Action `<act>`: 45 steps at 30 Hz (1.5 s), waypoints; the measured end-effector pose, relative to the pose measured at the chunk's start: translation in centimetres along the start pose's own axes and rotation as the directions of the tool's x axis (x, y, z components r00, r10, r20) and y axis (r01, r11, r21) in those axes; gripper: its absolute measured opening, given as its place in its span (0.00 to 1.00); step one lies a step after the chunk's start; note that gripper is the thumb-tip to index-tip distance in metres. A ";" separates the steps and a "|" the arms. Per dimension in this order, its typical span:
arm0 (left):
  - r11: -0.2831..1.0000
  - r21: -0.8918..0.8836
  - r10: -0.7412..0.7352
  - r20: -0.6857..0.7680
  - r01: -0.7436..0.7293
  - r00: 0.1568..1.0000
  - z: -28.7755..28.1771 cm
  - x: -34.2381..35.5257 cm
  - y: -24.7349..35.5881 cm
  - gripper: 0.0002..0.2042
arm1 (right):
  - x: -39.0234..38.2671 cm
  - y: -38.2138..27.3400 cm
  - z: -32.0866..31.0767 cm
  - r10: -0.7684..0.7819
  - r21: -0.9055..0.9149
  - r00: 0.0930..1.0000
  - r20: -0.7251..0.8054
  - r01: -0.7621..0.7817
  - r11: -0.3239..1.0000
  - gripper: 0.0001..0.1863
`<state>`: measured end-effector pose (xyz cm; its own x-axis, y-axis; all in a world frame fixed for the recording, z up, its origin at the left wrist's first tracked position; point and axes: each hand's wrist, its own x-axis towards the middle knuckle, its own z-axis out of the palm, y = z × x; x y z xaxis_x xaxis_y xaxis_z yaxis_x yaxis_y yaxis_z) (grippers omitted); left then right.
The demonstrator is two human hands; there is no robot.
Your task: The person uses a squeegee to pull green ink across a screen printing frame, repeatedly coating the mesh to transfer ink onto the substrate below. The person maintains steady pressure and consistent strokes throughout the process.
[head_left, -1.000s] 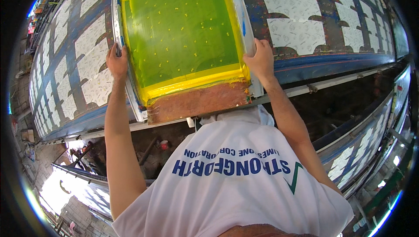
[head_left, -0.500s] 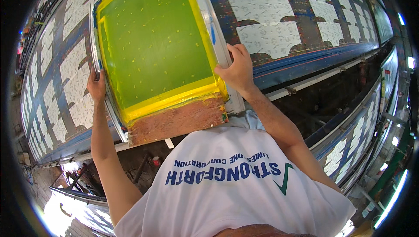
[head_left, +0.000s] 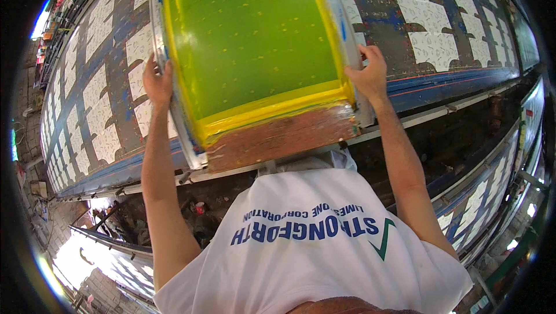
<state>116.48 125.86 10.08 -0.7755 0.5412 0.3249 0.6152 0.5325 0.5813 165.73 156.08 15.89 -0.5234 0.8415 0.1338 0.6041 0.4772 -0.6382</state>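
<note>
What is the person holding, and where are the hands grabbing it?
A big metal-framed printing screen with green mesh. The left hand grips its left frame rail and the right hand grips its right frame rail, both near the edge closest to the person.

Large green-mesh, metal-framed printing screen (head_left: 255,42) lying on the long counter (head_left: 452,79), between the left hand (head_left: 157,81) and right hand (head_left: 367,74); white patterned fabric panels (head_left: 431,48) right of the right hand.
</note>
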 end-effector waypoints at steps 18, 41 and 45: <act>0.991 0.102 0.096 -0.129 -0.083 0.987 9.7 -5.8 16.0 0.19 | 1.1 14.3 -9.0 0.107 -0.036 0.992 0.071 -0.105 0.994 0.34; 0.951 0.274 0.148 0.006 -0.144 0.989 12.7 -6.0 13.4 0.19 | -8.6 0.5 -9.2 -0.461 0.128 0.559 0.689 0.533 0.836 0.32; 0.969 0.199 0.155 -0.024 -0.147 0.988 12.7 -6.1 13.3 0.19 | -8.8 -2.3 -8.0 -0.382 -0.008 0.511 0.770 0.606 0.795 0.29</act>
<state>131.22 137.95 6.33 -0.6740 0.6013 0.4291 0.7384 0.5659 0.3668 173.77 149.66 22.23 -0.9608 0.0526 -0.2722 0.1680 0.8917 -0.4204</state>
